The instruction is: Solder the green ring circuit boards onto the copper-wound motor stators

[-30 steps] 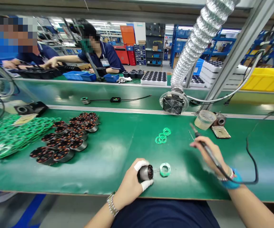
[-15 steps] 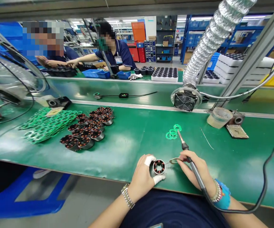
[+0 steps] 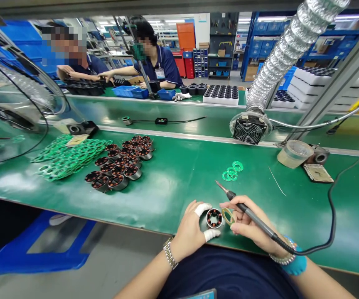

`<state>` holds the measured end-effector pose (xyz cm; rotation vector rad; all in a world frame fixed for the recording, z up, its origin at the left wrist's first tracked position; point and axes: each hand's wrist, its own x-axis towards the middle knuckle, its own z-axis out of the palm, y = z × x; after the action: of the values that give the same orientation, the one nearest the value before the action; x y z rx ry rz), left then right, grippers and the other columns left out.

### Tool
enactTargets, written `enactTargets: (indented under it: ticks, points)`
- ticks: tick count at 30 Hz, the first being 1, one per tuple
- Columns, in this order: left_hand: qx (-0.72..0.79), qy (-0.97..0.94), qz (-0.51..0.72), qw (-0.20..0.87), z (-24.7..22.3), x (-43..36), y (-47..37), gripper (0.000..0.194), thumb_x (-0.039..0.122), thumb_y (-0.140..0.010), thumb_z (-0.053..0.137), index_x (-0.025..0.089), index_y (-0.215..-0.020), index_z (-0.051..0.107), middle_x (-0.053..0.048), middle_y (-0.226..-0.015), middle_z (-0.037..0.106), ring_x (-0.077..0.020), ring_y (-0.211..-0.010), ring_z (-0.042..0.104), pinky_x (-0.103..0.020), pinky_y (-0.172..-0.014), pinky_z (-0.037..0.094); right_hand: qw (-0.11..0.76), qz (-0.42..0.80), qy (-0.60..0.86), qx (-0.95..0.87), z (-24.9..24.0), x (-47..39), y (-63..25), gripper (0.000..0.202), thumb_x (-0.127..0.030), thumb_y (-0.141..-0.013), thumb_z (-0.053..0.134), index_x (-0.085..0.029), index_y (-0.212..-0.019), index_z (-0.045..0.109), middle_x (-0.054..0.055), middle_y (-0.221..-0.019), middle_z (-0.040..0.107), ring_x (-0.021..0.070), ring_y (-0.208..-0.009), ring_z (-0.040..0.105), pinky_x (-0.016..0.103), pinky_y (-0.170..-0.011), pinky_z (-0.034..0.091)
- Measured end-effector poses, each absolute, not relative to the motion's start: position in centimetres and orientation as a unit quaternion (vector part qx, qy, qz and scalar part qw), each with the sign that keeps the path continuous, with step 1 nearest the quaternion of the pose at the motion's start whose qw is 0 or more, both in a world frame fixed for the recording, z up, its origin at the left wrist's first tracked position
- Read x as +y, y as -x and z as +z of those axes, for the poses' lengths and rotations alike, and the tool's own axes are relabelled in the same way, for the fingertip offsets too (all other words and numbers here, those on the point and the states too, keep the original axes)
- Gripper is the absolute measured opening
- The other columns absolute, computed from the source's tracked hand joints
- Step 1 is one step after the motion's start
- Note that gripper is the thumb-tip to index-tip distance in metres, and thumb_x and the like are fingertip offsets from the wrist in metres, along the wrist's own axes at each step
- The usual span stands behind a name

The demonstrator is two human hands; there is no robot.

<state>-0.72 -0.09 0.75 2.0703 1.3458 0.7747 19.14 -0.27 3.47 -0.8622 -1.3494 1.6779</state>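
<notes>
My left hand (image 3: 187,228), with white covers on thumb and forefinger, grips a round motor stator (image 3: 210,219) with copper windings between those two digits. It sits at the near edge of the bench, its opening facing up. In my right hand (image 3: 249,222) are two things: a soldering iron (image 3: 244,211), its tip pointing up and left, and a thin ring-shaped circuit board (image 3: 225,215) pinched in the fingertips. The ring is tilted on edge, close beside the stator's right side; whether they touch I cannot tell. Several green ring boards (image 3: 232,172) lie beyond my hands.
Left of my hands stand many stators (image 3: 117,180) and a pile of green ring boards (image 3: 64,162). A fan (image 3: 249,131) hangs on a foil duct. At right are a plastic tub (image 3: 293,154), an iron holder (image 3: 320,154) and a solder wire (image 3: 277,181). Co-workers (image 3: 163,66) sit opposite.
My right hand has turned, swinging the iron's tip left, away from the green rings. The ring board has tipped from nearly flat to upright and come closer to the stator.
</notes>
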Motion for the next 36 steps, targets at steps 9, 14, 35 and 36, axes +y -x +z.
enactTargets:
  ticks: [9, 14, 35, 36]
  points:
    - [0.487, -0.767, 0.311, 0.278, 0.3, 0.0, 0.9, 0.048, 0.034, -0.059, 0.078, 0.018, -0.095, 0.051, -0.007, -0.093, 0.06, -0.0244, -0.089, 0.056, -0.047, -0.087, 0.042, 0.436, 0.69, 0.307, -0.489, 3.8, 0.4, -19.1, 0.041, -0.021, -0.074, 0.069, -0.024, -0.105, 0.043, 0.004, -0.1, 0.058, 0.0152, -0.089, 0.058, 0.029, -0.077, 0.046]
    - [0.488, -0.767, 0.312, 0.276, 0.3, 0.0, 1.0, 0.049, 0.035, -0.059, 0.077, 0.018, -0.096, 0.051, -0.008, -0.094, 0.059, -0.0247, -0.09, 0.056, -0.048, -0.088, 0.041, 0.427, 0.725, 0.285, -0.46, 3.5, 0.8, -19.3, 0.037, -0.024, -0.078, 0.067, -0.024, -0.106, 0.042, 0.007, -0.104, 0.06, 0.0166, -0.094, 0.059, 0.031, -0.078, 0.045]
    - [0.484, -0.778, 0.329, 0.229, 0.1, -0.3, 0.8, 0.04, 0.034, -0.064, 0.073, 0.018, -0.095, 0.053, -0.006, -0.086, 0.06, -0.0231, -0.083, 0.058, -0.049, -0.09, 0.042, 0.339, 0.364, 0.398, -0.771, 3.0, 1.3, -17.0, 0.033, -0.024, -0.074, 0.068, -0.023, -0.102, 0.05, 0.004, -0.091, 0.056, 0.019, -0.082, 0.053, 0.032, -0.075, 0.044]
    - [0.483, -0.78, 0.331, 0.221, 0.1, -0.4, 0.8, 0.039, 0.034, -0.065, 0.072, 0.018, -0.095, 0.053, -0.006, -0.087, 0.06, -0.0229, -0.083, 0.058, -0.049, -0.091, 0.041, 0.325, 0.355, 0.38, -0.79, 3.0, 1.4, -17.0, 0.033, -0.025, -0.075, 0.067, -0.023, -0.104, 0.051, 0.004, -0.091, 0.056, 0.0193, -0.082, 0.052, 0.032, -0.075, 0.044]
